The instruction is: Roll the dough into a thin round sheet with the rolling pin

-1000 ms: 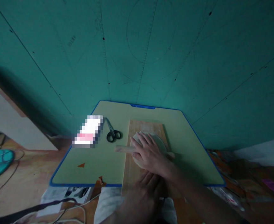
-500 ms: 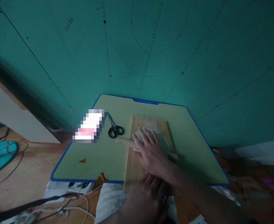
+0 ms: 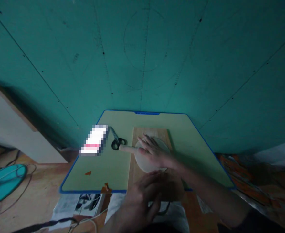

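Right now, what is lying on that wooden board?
A pale round sheet and part of a wooden rod, with the right hand spread over both. The left hand hides some of the wooden board; the rod's other end is also covered.

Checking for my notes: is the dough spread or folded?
Spread: the dough lies as a flat round on the wooden board; no fold shows, though the right hand covers part.

Rolling pin (image 3: 127, 148) ptly hidden under R hand (image 3: 155, 153), teal disc (image 3: 10, 179) cropped L
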`<act>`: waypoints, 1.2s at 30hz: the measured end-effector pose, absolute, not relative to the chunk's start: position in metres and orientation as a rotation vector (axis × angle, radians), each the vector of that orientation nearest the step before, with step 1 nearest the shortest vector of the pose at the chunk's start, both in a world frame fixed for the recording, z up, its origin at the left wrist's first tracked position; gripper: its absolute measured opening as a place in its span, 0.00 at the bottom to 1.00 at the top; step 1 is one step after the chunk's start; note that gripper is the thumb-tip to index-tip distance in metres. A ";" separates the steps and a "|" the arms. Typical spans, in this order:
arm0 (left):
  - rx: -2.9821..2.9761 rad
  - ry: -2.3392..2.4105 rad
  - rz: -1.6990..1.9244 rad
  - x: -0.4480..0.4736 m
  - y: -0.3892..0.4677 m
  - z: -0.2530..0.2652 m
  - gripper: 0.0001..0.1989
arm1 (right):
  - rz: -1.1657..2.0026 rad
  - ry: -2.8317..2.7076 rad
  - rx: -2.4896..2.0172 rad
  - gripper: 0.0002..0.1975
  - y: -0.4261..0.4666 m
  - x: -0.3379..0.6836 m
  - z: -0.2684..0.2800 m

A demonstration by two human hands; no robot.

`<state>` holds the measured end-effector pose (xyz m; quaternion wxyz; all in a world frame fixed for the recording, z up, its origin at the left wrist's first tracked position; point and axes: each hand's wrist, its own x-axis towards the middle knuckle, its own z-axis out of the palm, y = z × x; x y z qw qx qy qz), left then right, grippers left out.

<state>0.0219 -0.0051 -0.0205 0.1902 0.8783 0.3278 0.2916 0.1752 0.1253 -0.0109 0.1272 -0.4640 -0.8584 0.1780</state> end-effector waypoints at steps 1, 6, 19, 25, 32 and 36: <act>2.476 0.996 0.889 0.017 -0.001 -0.020 0.19 | 0.527 -2.426 -1.269 0.27 0.113 0.181 -0.009; 2.706 1.511 0.834 0.011 0.029 -0.031 0.22 | 0.287 -1.953 -1.182 0.18 0.048 0.218 0.003; 2.882 1.472 0.508 0.023 0.074 -0.025 0.23 | 0.398 -2.384 -1.017 0.17 -0.010 0.192 -0.023; 2.851 1.543 0.433 0.059 0.127 -0.013 0.23 | 0.423 -2.494 -1.190 0.26 -0.011 0.196 -0.021; 2.901 1.263 0.449 0.043 0.091 -0.013 0.24 | 0.490 -2.469 -1.215 0.24 -0.012 0.192 -0.022; 2.907 1.244 0.408 0.040 0.089 -0.012 0.27 | 0.554 -2.453 -1.221 0.23 -0.011 0.193 -0.019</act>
